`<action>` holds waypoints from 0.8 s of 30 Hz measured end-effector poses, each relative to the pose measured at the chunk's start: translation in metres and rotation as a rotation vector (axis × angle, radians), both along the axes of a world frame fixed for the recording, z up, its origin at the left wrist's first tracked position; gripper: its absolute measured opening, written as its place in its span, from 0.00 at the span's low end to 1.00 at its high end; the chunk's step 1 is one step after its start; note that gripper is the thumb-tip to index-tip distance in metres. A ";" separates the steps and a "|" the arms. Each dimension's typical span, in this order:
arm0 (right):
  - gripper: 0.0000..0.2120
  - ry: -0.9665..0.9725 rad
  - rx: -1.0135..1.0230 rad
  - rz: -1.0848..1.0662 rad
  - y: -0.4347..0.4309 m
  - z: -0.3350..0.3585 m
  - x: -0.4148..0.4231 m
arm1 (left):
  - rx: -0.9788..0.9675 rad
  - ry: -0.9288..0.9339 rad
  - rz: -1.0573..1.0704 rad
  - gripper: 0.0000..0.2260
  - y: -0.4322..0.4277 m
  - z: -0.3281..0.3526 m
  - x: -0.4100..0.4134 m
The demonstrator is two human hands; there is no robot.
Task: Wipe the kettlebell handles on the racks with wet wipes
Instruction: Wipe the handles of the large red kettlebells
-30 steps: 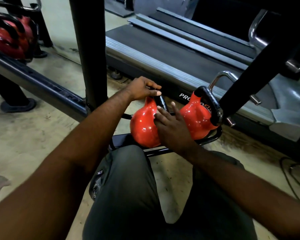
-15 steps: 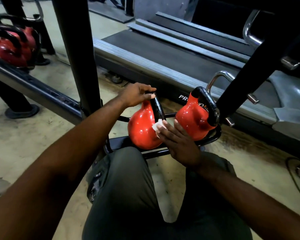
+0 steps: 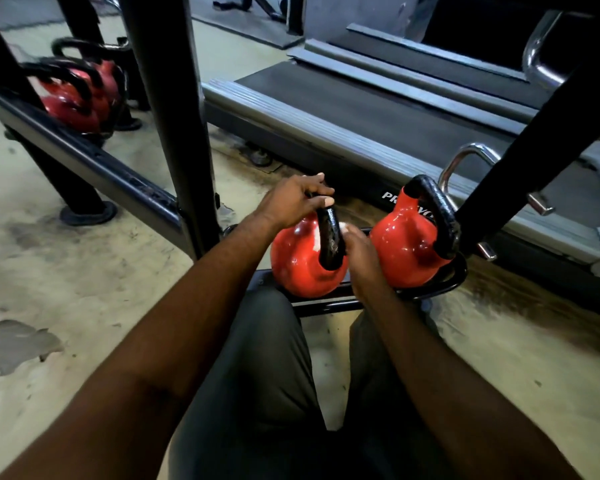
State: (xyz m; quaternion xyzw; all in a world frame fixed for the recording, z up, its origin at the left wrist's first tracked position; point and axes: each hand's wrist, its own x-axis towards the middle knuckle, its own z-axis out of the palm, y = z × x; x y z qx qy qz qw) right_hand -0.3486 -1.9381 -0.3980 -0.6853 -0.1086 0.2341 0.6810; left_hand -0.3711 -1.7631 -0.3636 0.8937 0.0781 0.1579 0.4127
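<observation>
Now my right hand (image 3: 362, 259), pinching the wet wipe (image 3: 343, 227), has slid up the handle (image 3: 328, 233) of the kettlebell (image 3: 298, 263) on the low rack (image 3: 433, 288), and while my left hand (image 3: 291, 202) grips the top I should rub all round.

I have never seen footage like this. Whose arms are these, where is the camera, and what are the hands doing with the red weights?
No machine here: a person wears one camera on the head, looking down at their own arms and knees. The left hand grips the top of the black handle of a red kettlebell on a low rack. The right hand holds a white wet wipe, barely visible, against the handle's side. A second kettlebell stands beside it on the same rack. A treadmill lies behind.
</observation>
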 end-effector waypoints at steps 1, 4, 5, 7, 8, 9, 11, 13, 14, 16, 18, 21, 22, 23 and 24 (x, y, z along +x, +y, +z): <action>0.10 0.095 0.021 0.010 0.004 0.004 0.009 | -0.005 0.012 0.006 0.15 0.001 0.001 0.001; 0.11 0.144 -0.045 0.067 0.008 0.008 0.018 | 0.002 0.042 0.009 0.15 0.002 0.004 0.002; 0.12 0.137 -0.054 0.078 0.003 0.008 0.018 | 0.001 0.049 0.006 0.15 0.002 0.005 0.003; 0.14 0.067 -0.051 0.069 -0.013 0.003 0.011 | 0.001 0.047 0.009 0.15 0.002 0.004 0.003; 0.15 -0.011 -0.044 0.086 -0.025 -0.002 0.002 | 0.005 0.039 0.017 0.15 0.001 0.002 0.003; 0.15 -0.126 -0.053 0.097 -0.036 -0.007 -0.009 | 0.009 0.028 0.024 0.16 0.001 0.001 0.003; 0.15 -0.383 -0.124 0.036 -0.049 -0.014 -0.030 | 0.007 0.011 0.033 0.15 0.000 -0.002 0.002; 0.13 -0.607 -0.134 -0.069 -0.053 -0.020 -0.037 | 0.010 0.009 0.040 0.14 -0.002 -0.002 0.001; 0.11 -0.698 -0.118 -0.092 -0.052 -0.020 -0.034 | 0.015 0.012 0.044 0.14 -0.003 -0.002 0.001; 0.08 -0.919 -0.130 -0.050 -0.046 -0.017 -0.029 | 0.019 0.019 0.048 0.14 -0.004 0.000 0.001; 0.03 -1.131 -0.246 0.061 -0.032 -0.008 -0.029 | 0.012 0.040 0.045 0.15 -0.005 0.002 0.000; 0.01 -1.328 -0.454 0.087 -0.019 -0.006 -0.032 | 0.026 0.055 0.042 0.14 -0.005 0.004 -0.003; 0.01 -1.348 -0.454 0.065 -0.022 -0.010 -0.030 | 0.027 0.048 0.040 0.15 -0.005 0.004 -0.002; 0.01 -1.325 -0.410 0.047 -0.029 -0.016 -0.030 | 0.021 0.039 0.039 0.14 -0.005 0.004 -0.002; 0.00 -1.249 -0.336 0.024 -0.038 -0.023 -0.029 | 0.009 0.032 0.041 0.14 -0.005 0.003 -0.001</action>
